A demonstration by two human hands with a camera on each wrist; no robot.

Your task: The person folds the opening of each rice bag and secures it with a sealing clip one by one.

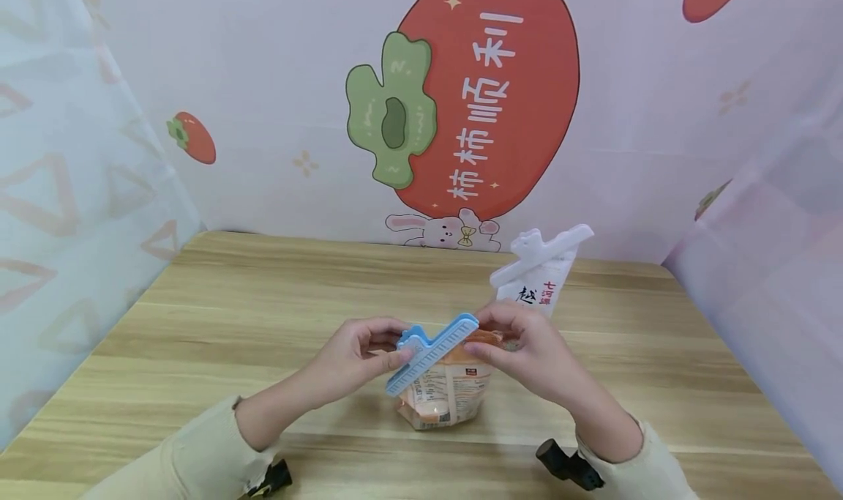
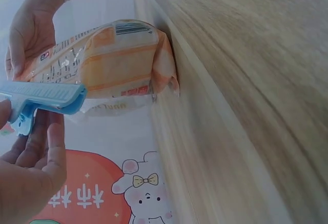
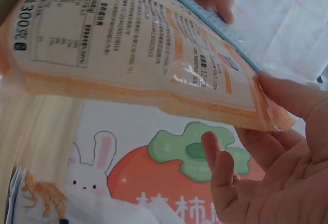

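An orange and white printed food bag (image 1: pixel 461 390) stands upright on the table, tilted a little. In front of its upper part lies a blue bag clip (image 1: pixel 431 355), slanting up to the right. My left hand (image 1: pixel 352 357) pinches this clip by its handle, thumb on the near side. My right hand (image 1: pixel 536 350) pinches the bag's top right corner between thumb and fingers. In the left wrist view the clip (image 2: pixel 48 93) has a gap at its near end, beside the bag (image 2: pixel 120 55). The right wrist view shows the clip's strip along the bag's top (image 3: pixel 138 44).
Behind my right hand stands a white bag (image 1: pixel 549 284) with dark and red lettering, its top held by a white clip (image 1: pixel 543 255). The wooden table (image 1: pixel 197 324) meets a printed backdrop (image 1: pixel 283 119) at the rear, with cloth walls at both sides.
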